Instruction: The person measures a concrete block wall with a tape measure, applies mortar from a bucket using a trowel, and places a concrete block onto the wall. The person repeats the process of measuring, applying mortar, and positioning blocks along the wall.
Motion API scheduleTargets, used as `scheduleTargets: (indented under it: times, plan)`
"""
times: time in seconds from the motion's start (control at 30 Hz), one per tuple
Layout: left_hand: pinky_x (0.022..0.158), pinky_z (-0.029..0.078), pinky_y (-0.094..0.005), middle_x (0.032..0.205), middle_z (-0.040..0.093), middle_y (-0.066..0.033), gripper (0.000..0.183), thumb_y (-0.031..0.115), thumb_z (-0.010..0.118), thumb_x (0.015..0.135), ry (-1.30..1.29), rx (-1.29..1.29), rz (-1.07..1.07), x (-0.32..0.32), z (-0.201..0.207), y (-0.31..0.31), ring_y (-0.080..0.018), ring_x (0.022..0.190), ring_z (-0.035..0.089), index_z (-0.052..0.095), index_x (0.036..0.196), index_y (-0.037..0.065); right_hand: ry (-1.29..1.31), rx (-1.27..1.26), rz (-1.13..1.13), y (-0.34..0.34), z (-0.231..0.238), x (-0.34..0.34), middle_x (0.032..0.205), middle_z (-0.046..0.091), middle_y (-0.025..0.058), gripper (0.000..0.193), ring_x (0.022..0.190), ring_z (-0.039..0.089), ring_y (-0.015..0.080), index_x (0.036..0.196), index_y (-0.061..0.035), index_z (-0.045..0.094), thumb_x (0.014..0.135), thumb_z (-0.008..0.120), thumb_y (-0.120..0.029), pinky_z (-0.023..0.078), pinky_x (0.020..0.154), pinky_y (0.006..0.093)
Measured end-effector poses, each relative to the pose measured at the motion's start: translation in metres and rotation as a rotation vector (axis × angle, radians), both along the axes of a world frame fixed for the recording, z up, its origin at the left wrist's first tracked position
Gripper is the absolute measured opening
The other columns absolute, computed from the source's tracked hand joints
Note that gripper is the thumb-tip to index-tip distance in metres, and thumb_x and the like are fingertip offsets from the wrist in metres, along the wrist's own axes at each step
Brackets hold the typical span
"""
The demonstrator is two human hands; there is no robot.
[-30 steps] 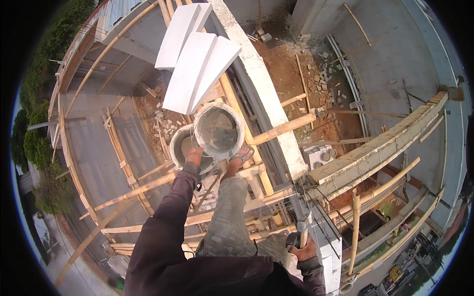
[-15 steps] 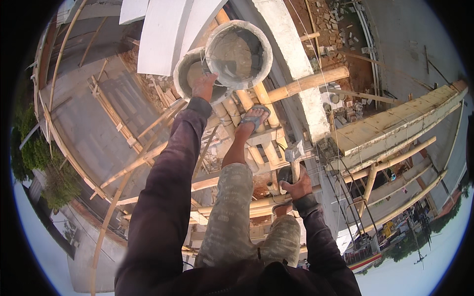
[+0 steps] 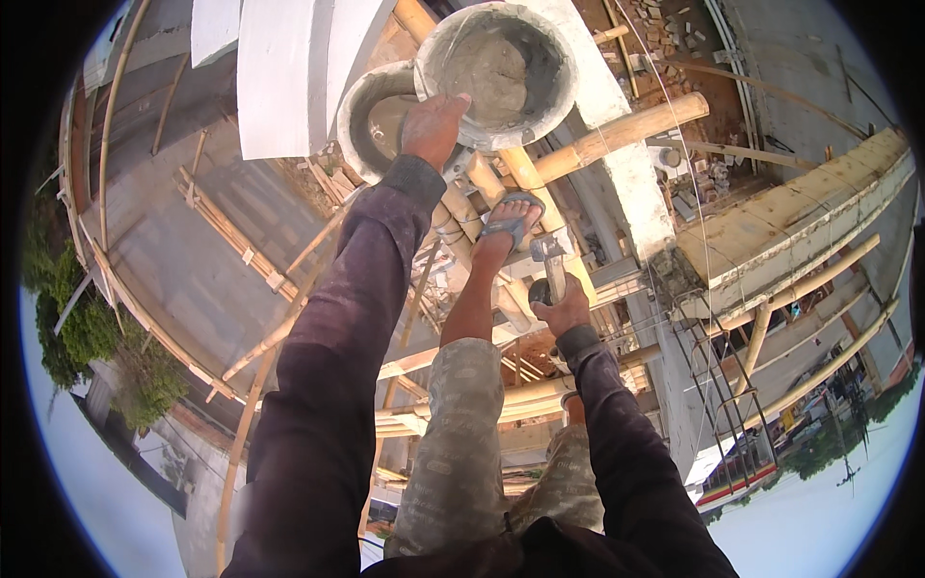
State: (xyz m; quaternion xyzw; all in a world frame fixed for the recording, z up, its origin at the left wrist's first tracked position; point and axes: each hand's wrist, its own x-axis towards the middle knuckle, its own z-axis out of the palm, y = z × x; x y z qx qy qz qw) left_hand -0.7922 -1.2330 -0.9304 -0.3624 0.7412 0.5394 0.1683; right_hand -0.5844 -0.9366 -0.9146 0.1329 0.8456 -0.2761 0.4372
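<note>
Bright daylight surrounds you: a flat grey concrete wall (image 3: 790, 48) to your right, leafy green trees (image 3: 154, 383) left, round yellow bamboo poles (image 3: 617, 142) between.

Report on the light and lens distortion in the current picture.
Head view: daylight leaves the white blocks pale, with little surface detail; head view: the dark sleeves lose detail toward the lower edge; head view: the hammer reads clearly; head view: the beam bows near the right rim, and the fisheye corners are black.
</note>
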Motion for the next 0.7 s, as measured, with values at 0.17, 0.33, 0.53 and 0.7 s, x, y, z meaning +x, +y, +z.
scheduleTargets:
  times: [0.17,0.33,0.53,0.7]
  plan:
    - [0.080,0.042,-0.0310,0.089,0.064,-0.0029,0.031,0.028,0.066,0.088,0.017,0.179,0.126,0.018,0.039,-0.022,-0.0134,0.085,0.055,0.069,0.094,-0.002,0.049,-0.016,-0.029,0.031,0.017,0.018,0.102,0.063,0.0206,0.060,0.095,0.063,0.0353,0.110,0.0016,0.059,0.061,0.084,-0.023,0.051,0.085,0.0417]
    - [0.074,0.041,-0.0281,0.080,0.056,0.0005,0.025,0.027,0.063,0.091,0.088,0.185,0.202,0.038,0.039,-0.032,-0.0104,0.077,0.049,0.063,0.082,0.004,-0.075,-0.054,-0.060,0.048,0.026,0.007,0.112,0.060,0.0242,0.070,0.105,0.060,0.0372,0.118,0.0062,0.055,0.062,0.082,-0.024,0.048,0.093,0.0407]
    - [0.071,0.041,-0.0357,0.071,0.057,-0.0071,0.043,0.038,0.064,0.089,0.102,-0.086,-0.157,0.025,0.001,-0.016,-0.0181,0.070,0.049,0.064,0.080,-0.004,-0.032,0.000,-0.087,0.041,0.030,-0.010,0.115,0.058,0.0254,0.072,0.108,0.058,0.0378,0.119,0.0083,0.054,0.062,0.082,-0.026,0.048,0.094,0.0402]
    - [0.069,0.041,-0.0382,0.063,0.053,-0.0068,0.044,0.038,0.063,0.089,0.087,-0.141,-0.103,0.007,-0.009,0.020,-0.0204,0.065,0.048,0.065,0.082,-0.005,-0.018,-0.043,-0.131,0.036,0.032,-0.015,0.119,0.058,0.0244,0.077,0.112,0.057,0.0365,0.123,0.0070,0.051,0.062,0.082,-0.027,0.047,0.097,0.0390]
